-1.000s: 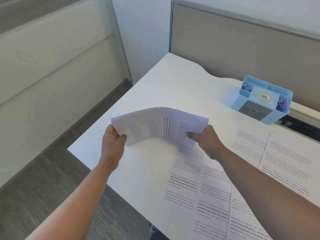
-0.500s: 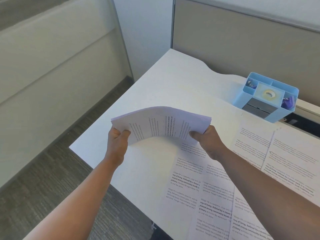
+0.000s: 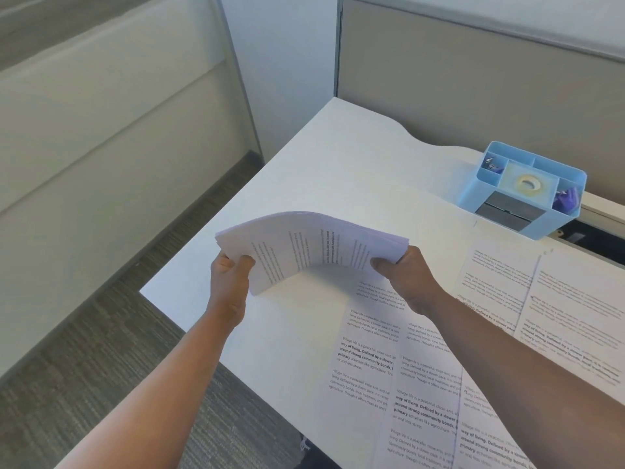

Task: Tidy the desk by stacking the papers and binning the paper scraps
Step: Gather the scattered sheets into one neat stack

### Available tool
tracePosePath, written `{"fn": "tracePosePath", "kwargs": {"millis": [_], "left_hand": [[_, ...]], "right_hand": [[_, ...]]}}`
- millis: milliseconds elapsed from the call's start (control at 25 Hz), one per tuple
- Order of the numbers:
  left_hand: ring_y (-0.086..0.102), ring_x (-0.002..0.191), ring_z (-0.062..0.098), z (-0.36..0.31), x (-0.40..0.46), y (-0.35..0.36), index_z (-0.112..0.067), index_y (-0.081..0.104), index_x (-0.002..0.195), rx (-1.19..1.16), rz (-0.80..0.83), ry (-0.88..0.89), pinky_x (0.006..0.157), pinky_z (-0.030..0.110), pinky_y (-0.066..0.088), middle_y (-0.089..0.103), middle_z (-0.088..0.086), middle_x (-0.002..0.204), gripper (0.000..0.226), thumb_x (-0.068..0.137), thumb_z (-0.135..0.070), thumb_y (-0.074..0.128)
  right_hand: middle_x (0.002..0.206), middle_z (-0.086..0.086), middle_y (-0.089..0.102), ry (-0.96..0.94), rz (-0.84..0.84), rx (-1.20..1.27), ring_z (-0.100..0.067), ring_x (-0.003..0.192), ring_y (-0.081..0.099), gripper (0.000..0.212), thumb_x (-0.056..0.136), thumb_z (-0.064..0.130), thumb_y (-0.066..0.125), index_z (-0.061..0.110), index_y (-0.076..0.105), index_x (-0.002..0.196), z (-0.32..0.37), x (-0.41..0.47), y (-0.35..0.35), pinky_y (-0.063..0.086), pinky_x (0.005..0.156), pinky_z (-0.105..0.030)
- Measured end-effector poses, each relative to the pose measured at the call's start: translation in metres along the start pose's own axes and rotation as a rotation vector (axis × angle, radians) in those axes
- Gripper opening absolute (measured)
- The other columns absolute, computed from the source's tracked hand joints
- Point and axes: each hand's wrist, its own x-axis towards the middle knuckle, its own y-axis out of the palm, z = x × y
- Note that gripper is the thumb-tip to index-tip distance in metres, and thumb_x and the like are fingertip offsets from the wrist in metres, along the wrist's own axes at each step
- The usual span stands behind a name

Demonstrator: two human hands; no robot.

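Note:
A stack of printed papers (image 3: 314,245) arches upward above the white desk (image 3: 338,170), held in the air between both hands. My left hand (image 3: 230,282) grips its left end with the thumb on top. At the right end, my right hand (image 3: 402,275) grips the stack the same way. Several loose printed sheets (image 3: 416,363) lie flat on the desk under and beside my right forearm, spreading to the right edge of view. No paper scraps or bin are in view.
A light blue desk organizer (image 3: 522,189) with a tape roll and purple clips stands at the back right by the grey partition (image 3: 473,79). The desk's left edge (image 3: 236,198) drops to grey carpet (image 3: 101,367). Beige panels line the left.
The held stack stays arched between both hands. It has shifted slightly toward me and downward; the view has tilted a little.

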Motion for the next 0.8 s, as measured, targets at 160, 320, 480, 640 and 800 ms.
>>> {"fn": "tracePosePath", "kwargs": {"millis": [160, 320, 480, 640, 800], "left_hand": [[0.065, 0.089, 0.015, -0.007, 0.001, -0.001, -0.017, 0.067, 0.101, 0.007, 0.018, 0.034, 0.078, 0.031, 0.051, 0.073, -0.007, 0.089, 0.034, 0.075, -0.009, 0.046], [0.065, 0.096, 0.02, 0.0, 0.002, -0.002, -0.019, 0.069, 0.101, 0.068, 0.046, 0.002, 0.083, 0.035, 0.053, 0.074, -0.005, 0.092, 0.037, 0.073, -0.009, 0.046], [0.065, 0.096, 0.024, 0.004, 0.004, -0.002, -0.02, 0.071, 0.096, 0.09, 0.026, -0.008, 0.086, 0.04, 0.053, 0.074, -0.004, 0.091, 0.036, 0.071, -0.01, 0.047], [0.067, 0.098, 0.025, 0.009, 0.006, -0.006, -0.017, 0.072, 0.098, 0.092, 0.042, -0.019, 0.085, 0.039, 0.054, 0.075, -0.001, 0.095, 0.031, 0.081, -0.002, 0.052], [0.068, 0.105, 0.024, 0.018, 0.005, -0.009, -0.015, 0.07, 0.114, 0.173, 0.081, -0.037, 0.085, 0.034, 0.056, 0.075, -0.002, 0.106, 0.026, 0.097, 0.003, 0.062]], "right_hand": [[0.084, -0.005, 0.06, -0.008, -0.001, 0.012, -0.016, 0.074, 0.046, 0.042, 0.096, -0.001, 0.06, 0.034, 0.079, 0.081, -0.001, 0.002, 0.001, 0.035, 0.07, -0.035], [0.103, -0.008, 0.075, 0.027, 0.019, 0.014, -0.021, 0.094, 0.062, 0.034, 0.094, -0.004, 0.061, 0.028, 0.074, 0.092, -0.003, 0.002, 0.002, 0.047, 0.082, -0.038], [0.111, -0.01, 0.075, 0.034, -0.008, 0.003, -0.024, 0.099, 0.065, 0.035, 0.095, -0.001, 0.063, 0.033, 0.07, 0.095, -0.005, -0.001, 0.006, 0.05, 0.088, -0.039], [0.116, -0.011, 0.074, 0.036, 0.013, -0.009, -0.029, 0.108, 0.067, 0.031, 0.094, 0.003, 0.066, 0.033, 0.071, 0.101, -0.013, 0.002, 0.004, 0.053, 0.096, -0.045], [0.118, -0.01, 0.074, 0.061, 0.001, -0.013, -0.035, 0.117, 0.065, 0.026, 0.094, 0.008, 0.069, 0.031, 0.069, 0.108, -0.021, 0.003, 0.003, 0.049, 0.103, -0.059]]}}
